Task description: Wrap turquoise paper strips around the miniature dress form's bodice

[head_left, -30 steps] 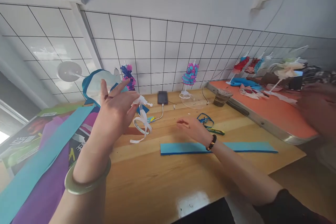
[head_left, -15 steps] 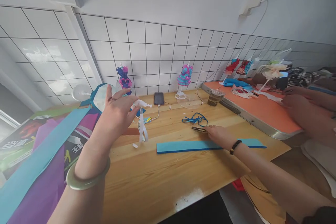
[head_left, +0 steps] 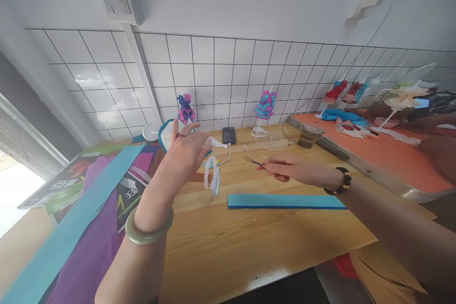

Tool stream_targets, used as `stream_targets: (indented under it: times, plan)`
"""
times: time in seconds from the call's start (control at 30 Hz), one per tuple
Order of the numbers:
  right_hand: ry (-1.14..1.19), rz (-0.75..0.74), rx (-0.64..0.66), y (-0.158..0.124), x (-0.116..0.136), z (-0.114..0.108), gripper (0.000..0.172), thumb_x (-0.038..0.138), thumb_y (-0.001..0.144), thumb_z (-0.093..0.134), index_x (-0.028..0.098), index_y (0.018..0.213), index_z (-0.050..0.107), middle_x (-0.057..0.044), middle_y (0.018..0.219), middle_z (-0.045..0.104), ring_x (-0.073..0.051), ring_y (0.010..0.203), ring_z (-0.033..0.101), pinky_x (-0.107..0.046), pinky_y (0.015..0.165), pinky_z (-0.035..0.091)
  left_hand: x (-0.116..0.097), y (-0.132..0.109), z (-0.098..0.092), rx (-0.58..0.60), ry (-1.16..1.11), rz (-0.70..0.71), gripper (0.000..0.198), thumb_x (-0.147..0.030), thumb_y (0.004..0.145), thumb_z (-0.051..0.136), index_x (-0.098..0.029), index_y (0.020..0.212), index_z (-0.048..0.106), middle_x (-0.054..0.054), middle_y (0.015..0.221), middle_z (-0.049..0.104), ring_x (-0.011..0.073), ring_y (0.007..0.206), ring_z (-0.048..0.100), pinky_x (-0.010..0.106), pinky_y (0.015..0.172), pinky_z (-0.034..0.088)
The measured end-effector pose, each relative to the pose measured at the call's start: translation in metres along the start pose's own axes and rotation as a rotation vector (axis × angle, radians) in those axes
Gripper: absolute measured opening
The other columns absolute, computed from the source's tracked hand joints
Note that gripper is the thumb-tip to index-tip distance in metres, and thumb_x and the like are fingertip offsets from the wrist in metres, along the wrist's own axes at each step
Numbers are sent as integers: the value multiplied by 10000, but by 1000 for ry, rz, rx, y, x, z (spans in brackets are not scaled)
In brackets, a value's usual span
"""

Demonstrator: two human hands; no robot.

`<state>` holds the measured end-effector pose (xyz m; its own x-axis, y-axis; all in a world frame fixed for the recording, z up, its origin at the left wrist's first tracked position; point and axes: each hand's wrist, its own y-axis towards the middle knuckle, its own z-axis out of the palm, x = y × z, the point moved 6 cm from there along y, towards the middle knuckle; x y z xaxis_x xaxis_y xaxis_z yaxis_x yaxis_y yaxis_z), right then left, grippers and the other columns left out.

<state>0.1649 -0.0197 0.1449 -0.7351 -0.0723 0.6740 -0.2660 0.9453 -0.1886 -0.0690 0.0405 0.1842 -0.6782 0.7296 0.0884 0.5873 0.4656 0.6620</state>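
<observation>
My left hand [head_left: 187,149] is raised above the wooden table [head_left: 221,242], pinching a small white doll form [head_left: 214,143] with a white tape roll [head_left: 212,179] dangling under it. My right hand [head_left: 285,171] hovers over the table and grips thin scissors [head_left: 253,162] whose tips point left toward the white piece. A long blue foam strip [head_left: 285,201] lies flat on the table below my right wrist. Behind my left hand a blue and white piece [head_left: 164,134] is partly hidden.
Blue and purple sheets [head_left: 81,228] and printed boxes cover the left side. A phone [head_left: 229,135], two small dress figures [head_left: 265,103], a cup [head_left: 309,135] and an orange board [head_left: 374,152] with more craft pieces stand behind. Another person's hands [head_left: 440,145] are at the right.
My right hand picked up the scissors from the table and lifted them leftward toward the white piece. The left hand stays raised with the white piece; the view shifted.
</observation>
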Motion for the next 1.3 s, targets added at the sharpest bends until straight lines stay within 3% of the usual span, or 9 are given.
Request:
stream_targets:
  times: [0.13, 0.33, 0.6, 0.87, 1.13, 1.3]
  plan:
    - [-74, -99, 27, 17, 30, 6, 488, 573, 880, 393, 197, 1135, 570, -43, 866, 572, -144, 717, 501, -267, 642, 411, -8, 1, -4, 24, 11, 19, 272, -104, 895, 428, -177, 1106, 583, 64, 1047, 690, 288, 1266, 461, 622, 1136, 109]
    - [-187, -136, -25, 35, 51, 4, 424, 562, 900, 365, 187, 897, 564, -10, 745, 531, -121, 636, 456, -248, 575, 360, -15, 2, -4, 34, 59, 29, 321, -64, 883, 405, -166, 1136, 575, 89, 1047, 683, 317, 1286, 425, 666, 1110, 117]
    - [-162, -158, -52, 47, 57, 9, 414, 551, 888, 402, 195, 952, 603, -13, 751, 532, -127, 640, 449, -246, 557, 333, -18, 0, 0, 66, 92, 37, 468, 23, 823, 373, -177, 1220, 521, 115, 1145, 637, 332, 1331, 363, 681, 1105, 122]
    - [-152, -199, -41, 49, 65, 11, 363, 527, 906, 377, 207, 852, 540, 1, 704, 451, -118, 598, 381, -248, 529, 286, -22, -1, 1, 67, 89, 40, 505, 29, 794, 392, -192, 1232, 511, 103, 1165, 628, 331, 1335, 353, 664, 1117, 118]
    - [-135, -217, -47, 50, 65, 12, 368, 513, 902, 389, 190, 748, 476, 30, 637, 373, -95, 548, 323, -243, 503, 256, -20, 0, 5, 96, 92, 55, 468, -25, 836, 392, -164, 1272, 487, 122, 1154, 629, 334, 1336, 353, 675, 1108, 115]
    - [-143, -221, -59, 52, 62, 12, 340, 485, 899, 405, 184, 829, 547, 24, 652, 405, -102, 565, 341, -245, 517, 268, -21, 0, 4, 105, 43, 78, 424, -119, 837, 447, -172, 1254, 507, 135, 1172, 618, 353, 1332, 365, 689, 1102, 105]
